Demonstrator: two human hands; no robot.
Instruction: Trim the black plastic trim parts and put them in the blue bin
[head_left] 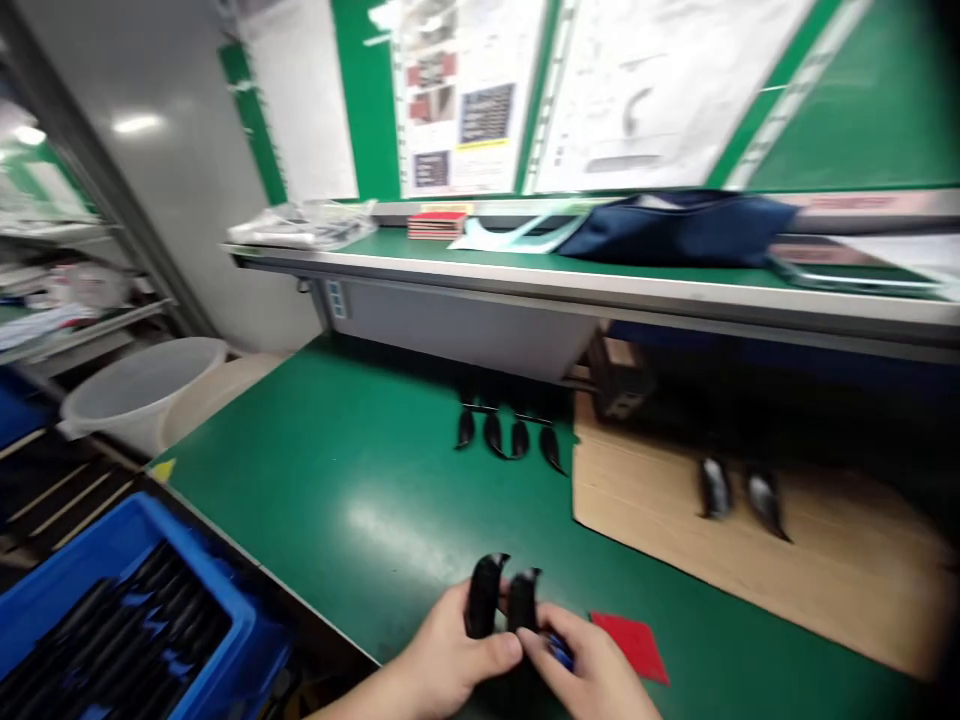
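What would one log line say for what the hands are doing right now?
left hand: holds black part | right hand: holds second black part | green table: four black parts

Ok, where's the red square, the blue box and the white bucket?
red square [631,643], head view, middle of its flat top.
blue box [112,545], head view, on its near blue rim.
white bucket [142,405], head view, on its front wall.

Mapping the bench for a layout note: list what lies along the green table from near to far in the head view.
Both hands, left hand and right hand, holding two black parts → red square → cardboard sheet with two dark parts → row of four black parts.
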